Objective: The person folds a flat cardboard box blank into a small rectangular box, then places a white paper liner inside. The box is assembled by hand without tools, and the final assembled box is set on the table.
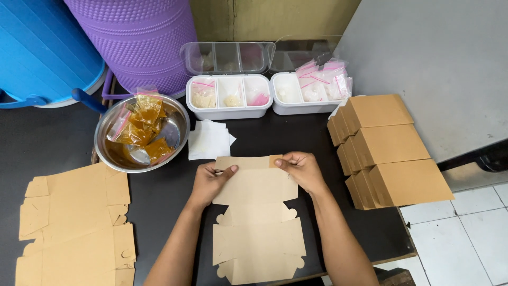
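We see a flat, unfolded cardboard box (257, 222) lying on the black table (164, 196), straight in front of the person. Both hands work at its far edge. The left hand (210, 180) pinches the far left corner, thumb on top and fingers curled beneath, so its grip is closed on the card. The right hand (300, 168) pinches the far right corner the same way, where a small flap is bent up (the fold looks only half made). The rest of the cardboard box lies flat, its near end reaching almost to the table's front edge.

To the left, a stack of flat boxes (71, 222) of the same brown card rests on the table, well apart from the hands. To the right, a stack of folded boxes (391, 148) stands in three rows near the right hand's wrist. Beyond the hands lies a pile of white paper squares (209, 139), and just left of it a steel bowl (106, 145) holding small bags of yellow-brown sauce (140, 124). Further back, two white trays (227, 112) with open clear lids hold little sealed packets (317, 79). A blue barrel (42, 47) and a purple barrel (143, 37) stand behind the bowl.
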